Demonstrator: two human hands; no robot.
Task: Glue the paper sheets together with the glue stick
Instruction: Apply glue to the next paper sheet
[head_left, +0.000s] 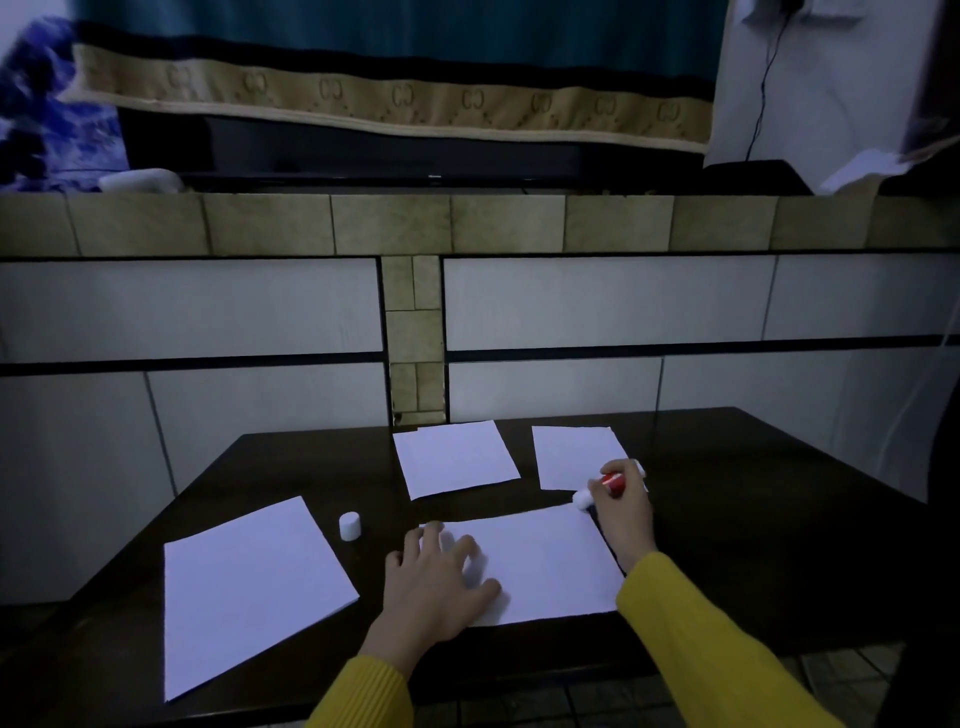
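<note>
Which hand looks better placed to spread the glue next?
Right hand: it already holds the glue stick at the sheet's far corner. Left hand lies flat, pinning that sheet.

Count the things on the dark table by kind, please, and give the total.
Paper sheets: 4
Glue stick: 1, held in the right hand
Glue cap: 1
Total: 6
</note>
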